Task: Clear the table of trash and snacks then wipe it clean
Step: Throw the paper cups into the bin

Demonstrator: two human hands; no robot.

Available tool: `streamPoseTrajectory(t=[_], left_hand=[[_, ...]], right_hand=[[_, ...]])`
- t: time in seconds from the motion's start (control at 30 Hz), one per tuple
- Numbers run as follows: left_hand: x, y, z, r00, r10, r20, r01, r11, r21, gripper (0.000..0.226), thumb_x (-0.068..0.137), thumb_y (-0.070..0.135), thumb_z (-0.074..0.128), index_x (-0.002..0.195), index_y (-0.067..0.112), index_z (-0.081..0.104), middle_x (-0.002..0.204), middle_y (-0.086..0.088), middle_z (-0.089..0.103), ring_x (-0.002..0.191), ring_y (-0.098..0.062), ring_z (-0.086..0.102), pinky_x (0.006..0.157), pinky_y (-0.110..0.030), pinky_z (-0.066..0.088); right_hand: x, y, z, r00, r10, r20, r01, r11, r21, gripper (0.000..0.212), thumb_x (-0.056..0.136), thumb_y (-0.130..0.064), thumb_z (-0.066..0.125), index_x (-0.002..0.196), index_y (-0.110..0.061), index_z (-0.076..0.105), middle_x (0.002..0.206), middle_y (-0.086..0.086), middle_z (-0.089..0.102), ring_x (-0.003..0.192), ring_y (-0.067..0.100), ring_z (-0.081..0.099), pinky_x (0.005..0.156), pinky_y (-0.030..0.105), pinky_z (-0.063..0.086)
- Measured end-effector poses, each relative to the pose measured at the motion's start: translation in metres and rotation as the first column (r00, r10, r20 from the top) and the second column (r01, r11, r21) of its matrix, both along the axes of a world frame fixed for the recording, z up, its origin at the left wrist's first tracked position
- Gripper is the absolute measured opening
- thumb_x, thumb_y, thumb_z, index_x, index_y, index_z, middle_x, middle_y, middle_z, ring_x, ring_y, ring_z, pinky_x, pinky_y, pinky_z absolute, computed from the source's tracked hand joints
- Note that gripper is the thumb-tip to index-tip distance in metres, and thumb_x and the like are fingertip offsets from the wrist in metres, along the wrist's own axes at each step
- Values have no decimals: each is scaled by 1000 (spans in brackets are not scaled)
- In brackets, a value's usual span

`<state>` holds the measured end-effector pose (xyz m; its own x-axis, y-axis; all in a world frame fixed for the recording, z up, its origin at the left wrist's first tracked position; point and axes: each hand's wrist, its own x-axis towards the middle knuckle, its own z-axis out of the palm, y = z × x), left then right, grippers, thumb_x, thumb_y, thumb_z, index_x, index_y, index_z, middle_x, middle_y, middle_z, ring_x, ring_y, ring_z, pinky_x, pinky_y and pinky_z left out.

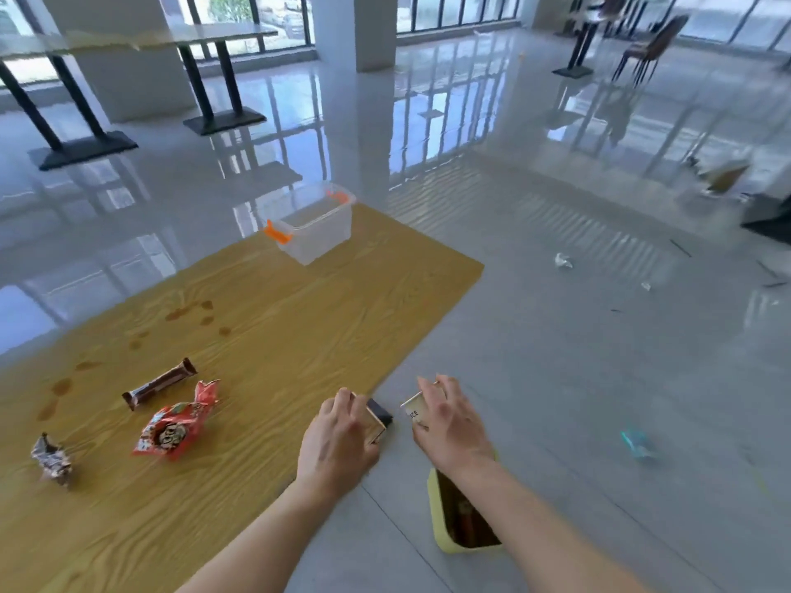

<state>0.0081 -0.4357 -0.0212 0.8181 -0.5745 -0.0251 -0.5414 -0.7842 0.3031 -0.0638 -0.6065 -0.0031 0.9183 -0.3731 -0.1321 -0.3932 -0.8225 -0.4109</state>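
My left hand (338, 442) grips a paper cup with a dark inside (379, 417) at the wooden table's (265, 361) right edge. My right hand (449, 421) holds a white paper cup (414, 410) just past that edge, above the floor. A yellow bin (445, 537) stands on the floor below my right forearm. On the table lie a brown chocolate bar (160, 383), a red snack packet (177, 423) and a crumpled wrapper (52, 460). Brown spill stains (192, 312) mark the tabletop.
A clear plastic box with orange clips (312, 224) sits at the table's far end. Scraps of paper (564, 261) and a blue wrapper (637, 442) lie on the glossy floor. Other tables (128, 40) and chairs (650, 49) stand far back.
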Motion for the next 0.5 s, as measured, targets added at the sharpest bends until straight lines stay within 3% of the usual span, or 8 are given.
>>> streamPoseTrajectory(t=[0.23,0.5], left_hand=[[-47,-104,-33,996,-55,-73,56,998,19,64,75,38,71,131,17,49,133,-4,48,114,-24,51,88,-31,49],[-62,-174,-108,962,-154,-224,173,983,69,65,81,45,65,137,25,39,136,2,42,120,-19,44,91,-29,48]], right_hand=[[-61,-99,-45,989,-92,-119,98,994,46,65,90,-28,61,148,-25,31,154,9,24,137,30,34,108,38,37],[-93,-158,-127,947,-194,-257,224,970,96,64,90,-26,63,146,-24,32,149,8,26,128,29,43,101,35,42]])
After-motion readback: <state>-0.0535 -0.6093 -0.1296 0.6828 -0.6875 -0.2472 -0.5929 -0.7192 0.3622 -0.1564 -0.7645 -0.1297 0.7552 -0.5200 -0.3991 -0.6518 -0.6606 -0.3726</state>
